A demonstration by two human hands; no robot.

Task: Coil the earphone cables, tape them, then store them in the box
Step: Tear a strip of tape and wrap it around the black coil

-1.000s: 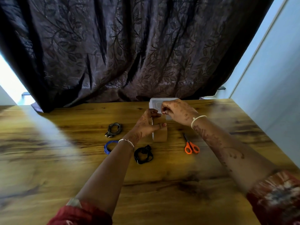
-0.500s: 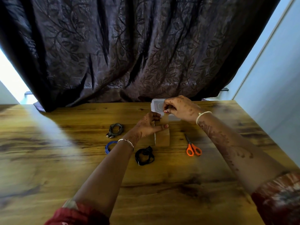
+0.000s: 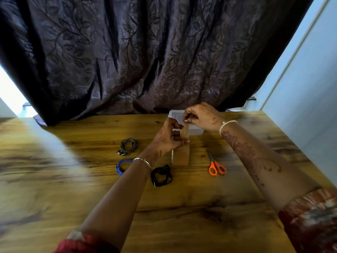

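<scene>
My left hand (image 3: 168, 138) grips a brown tape roll (image 3: 181, 155) standing on edge on the wooden table (image 3: 73, 179). My right hand (image 3: 202, 116) pinches the free end of the tape strip (image 3: 185, 133) and holds it up from the roll. Three coiled earphone cables lie left of the roll: a grey one (image 3: 127, 146), a blue one (image 3: 122, 166) partly hidden by my left wrist, and a black one (image 3: 161, 175). A clear plastic box (image 3: 196, 131) sits behind my hands, mostly covered by them.
Orange-handled scissors (image 3: 216, 166) lie shut to the right of the tape roll. A dark patterned curtain (image 3: 145, 55) hangs along the table's far edge. A pale wall (image 3: 310, 99) runs close along the right side.
My right hand has risen and pulled a short strip of tape up off the roll. My left hand has stayed on the roll. The cables and scissors have not moved.
</scene>
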